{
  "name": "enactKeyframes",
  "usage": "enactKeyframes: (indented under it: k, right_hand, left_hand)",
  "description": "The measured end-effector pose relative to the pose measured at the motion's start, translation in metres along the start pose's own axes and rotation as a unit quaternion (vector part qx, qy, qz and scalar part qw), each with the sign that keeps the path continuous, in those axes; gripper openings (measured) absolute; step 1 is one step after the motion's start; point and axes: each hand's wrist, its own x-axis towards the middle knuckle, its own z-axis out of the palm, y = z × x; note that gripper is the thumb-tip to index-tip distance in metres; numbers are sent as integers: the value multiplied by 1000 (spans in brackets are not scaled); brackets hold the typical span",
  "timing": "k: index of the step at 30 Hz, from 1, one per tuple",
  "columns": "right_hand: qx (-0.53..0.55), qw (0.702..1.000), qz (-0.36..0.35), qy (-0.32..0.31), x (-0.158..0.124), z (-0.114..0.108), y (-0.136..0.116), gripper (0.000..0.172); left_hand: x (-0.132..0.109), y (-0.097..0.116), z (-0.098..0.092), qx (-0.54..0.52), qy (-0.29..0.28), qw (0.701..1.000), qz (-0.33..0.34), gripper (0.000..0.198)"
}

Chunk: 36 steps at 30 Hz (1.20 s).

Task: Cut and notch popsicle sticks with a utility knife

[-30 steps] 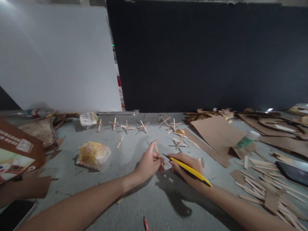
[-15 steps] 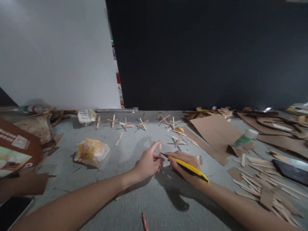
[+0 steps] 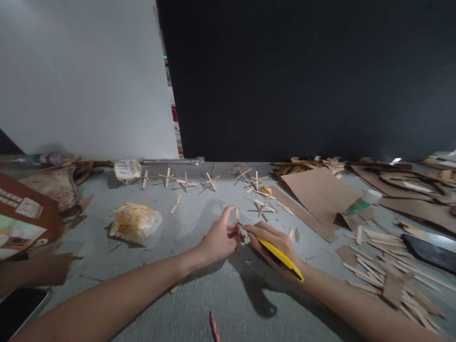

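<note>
Behind, black board (image 3: 306, 80): fills upper middle and upper right of the frame.
White board (image 3: 81, 80): upper left, a narrow gap between the two.
Table (image 3: 178, 318): grey, across the lower half.
Bag (image 3: 39, 223): brown, printed, at the left edge.
Cardboard (image 3: 317, 194): flat sheet, right of centre.
Left hand (image 3: 219, 242): centre, fingers closed on a stick (image 3: 237, 214), thumb raised beside it.
Right hand (image 3: 274, 237): just right of centre, gripping a knife (image 3: 280, 256).
Pouch (image 3: 133, 223): clear, yellow inside, left of centre.
Phone (image 3: 21, 308): lower left corner.
Tube (image 3: 363, 203): green with a white cap, tilted, right side.
Knife: yellow and black, slanting down to the right; its tip is near the held stick, contact too small to tell.
Crosses (image 3: 211, 182): small, stick-built, rowed across the middle.
Loose sticks (image 3: 368, 271): scattered, lower right.
Red piece (image 3: 214, 327): slim, pointed, bottom edge near centre.
Held stick: roughly upright, centre, between the hands.
</note>
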Motion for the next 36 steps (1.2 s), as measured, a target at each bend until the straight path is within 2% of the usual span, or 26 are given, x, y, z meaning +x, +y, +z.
enactKeyframes:
  k: [6, 10, 19, 23, 28, 32, 36]
  right_hand:
    - [-37, 998, -47, 9, 0, 2, -1, 29]
    - [-41, 998, -48, 12, 0, 2, -5, 29]
    - [-21, 999, 13, 31, -4, 3, -7, 26]
    - [3, 996, 81, 47, -3, 4, -7, 28]
    - [60, 974, 215, 37, 4, -4, -15, 34]
    - [158, 959, 233, 33, 3, -5, -7, 34]
    - [314, 913, 253, 65, -1, 2, 14, 34]
  left_hand:
    - [-4, 6, 3, 9, 9, 1000, 8, 70]
    - [-6, 12, 5, 9, 14, 1000, 2, 64]
    - [-7, 9, 7, 21, 26, 999, 5, 62]
    - [-7, 12, 8, 27, 22, 999, 3, 62]
    - [-7, 13, 7, 20, 13, 1000, 2, 68]
    - [-6, 12, 5, -11, -10, 1000, 12, 73]
    - [-7, 13, 5, -19, -30, 999, 21, 76]
